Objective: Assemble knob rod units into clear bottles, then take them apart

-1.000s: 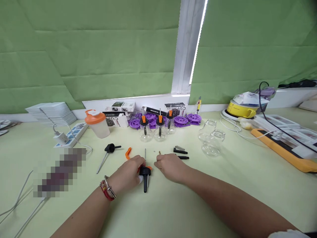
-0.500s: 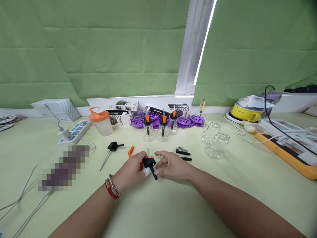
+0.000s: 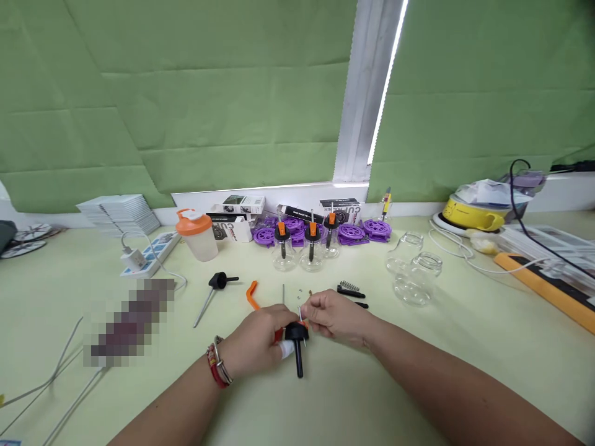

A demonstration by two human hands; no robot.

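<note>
Left hand [image 3: 258, 339] grips the black pump head [image 3: 296, 337] low over the bench [image 3: 418, 371], spout pointing to six o'clock. Right hand [image 3: 334, 317] pinches a thin metal pin [image 3: 301, 316] at the head's top. An orange lever [image 3: 251, 295] lies at eleven o'clock, empty glass jars [image 3: 416, 279] at two.

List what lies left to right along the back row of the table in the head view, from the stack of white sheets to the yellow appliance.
Stack of white sheets → power strip → orange-lidded shaker cup → three small glass bottles with black-and-orange tops → purple discs → two empty glass jars → yellow appliance.
</note>
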